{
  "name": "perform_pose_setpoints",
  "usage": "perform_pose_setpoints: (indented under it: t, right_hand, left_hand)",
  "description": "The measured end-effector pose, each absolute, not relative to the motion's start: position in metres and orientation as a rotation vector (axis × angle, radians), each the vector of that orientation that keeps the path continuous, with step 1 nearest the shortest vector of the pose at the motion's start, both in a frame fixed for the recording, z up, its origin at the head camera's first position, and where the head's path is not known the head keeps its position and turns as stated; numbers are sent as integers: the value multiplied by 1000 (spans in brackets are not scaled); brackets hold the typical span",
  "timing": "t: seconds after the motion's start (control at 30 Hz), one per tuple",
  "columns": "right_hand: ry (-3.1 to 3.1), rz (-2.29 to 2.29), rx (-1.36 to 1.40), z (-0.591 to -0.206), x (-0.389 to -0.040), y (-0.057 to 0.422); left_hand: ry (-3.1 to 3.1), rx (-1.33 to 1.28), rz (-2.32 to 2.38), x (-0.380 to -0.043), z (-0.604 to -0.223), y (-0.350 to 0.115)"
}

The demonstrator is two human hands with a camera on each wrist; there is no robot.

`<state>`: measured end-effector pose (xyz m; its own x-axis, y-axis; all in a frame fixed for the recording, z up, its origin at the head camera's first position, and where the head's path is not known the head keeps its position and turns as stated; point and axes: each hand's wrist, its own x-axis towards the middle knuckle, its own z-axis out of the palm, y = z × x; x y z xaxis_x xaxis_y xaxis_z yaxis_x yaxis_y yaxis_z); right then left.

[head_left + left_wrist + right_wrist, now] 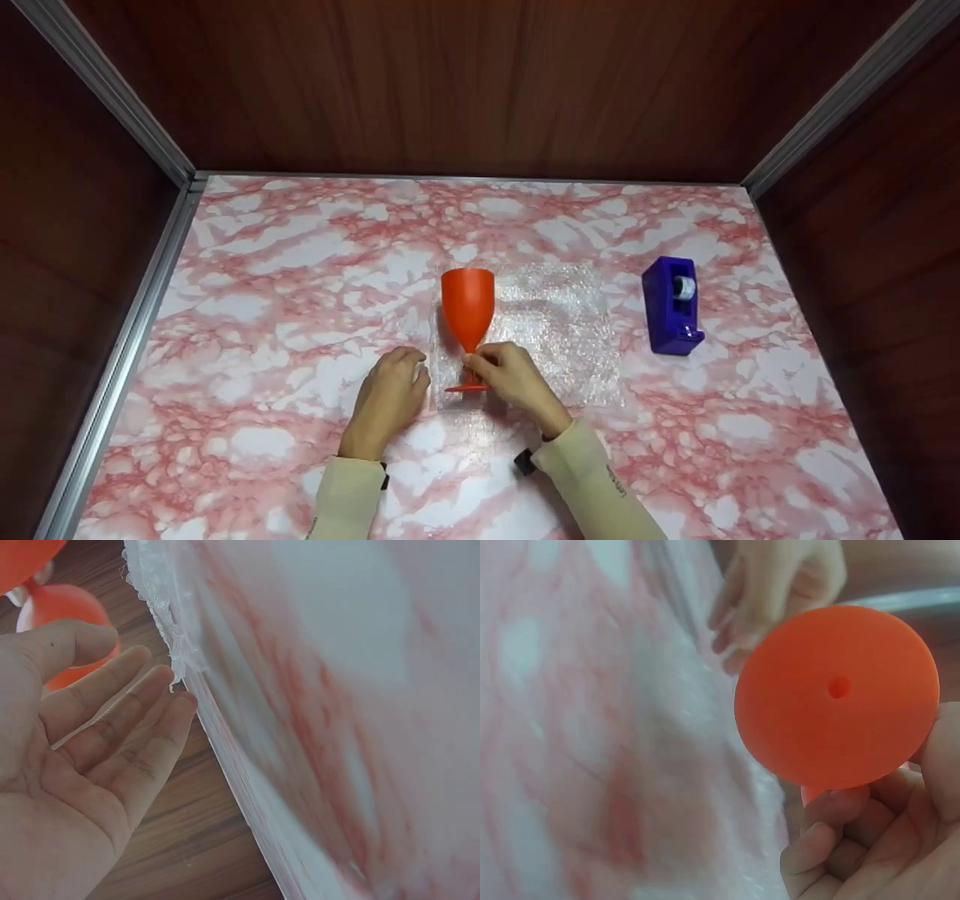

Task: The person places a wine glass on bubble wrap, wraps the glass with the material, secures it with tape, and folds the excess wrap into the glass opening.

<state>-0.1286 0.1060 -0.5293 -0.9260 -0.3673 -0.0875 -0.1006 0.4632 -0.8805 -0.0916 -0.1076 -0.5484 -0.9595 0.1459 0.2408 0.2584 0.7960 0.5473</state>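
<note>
An orange plastic goblet lies over the left part of a sheet of bubble wrap, its bowl pointing away and its foot toward me. My right hand pinches the stem just above the foot. In the right wrist view the round foot faces the camera, with a small hole at its centre, and curled fingers sit at the stem behind it. My left hand is beside the left edge of the wrap, fingers loosely extended and holding nothing; the left wrist view shows its bare palm.
A purple tape dispenser with a roll of tape stands to the right of the wrap. Dark wooden panels with metal edge strips enclose the red-and-white marbled table at the back and both sides.
</note>
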Motion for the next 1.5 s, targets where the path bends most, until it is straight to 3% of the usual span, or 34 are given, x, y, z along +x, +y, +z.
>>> perform_pose_setpoints:
  t: [0.53, 1.0, 1.33, 1.5]
  right_hand:
    - [2439, -1400, -361, -554, -126, 92]
    - [2396, -1432, -350, -555, -126, 93]
    - [2378, -1428, -335, -557, -123, 92]
    - [2374, -1431, -363, -556, -126, 93]
  left_hand:
    - [-2913, -159, -1124, -101, -545, -105]
    - [-3022, 29, -1563, -146, -535, -94]
    - [-2685, 336, -2157, -165, -546, -92]
    - [-2507, 318, -2305, -169, -548, -90]
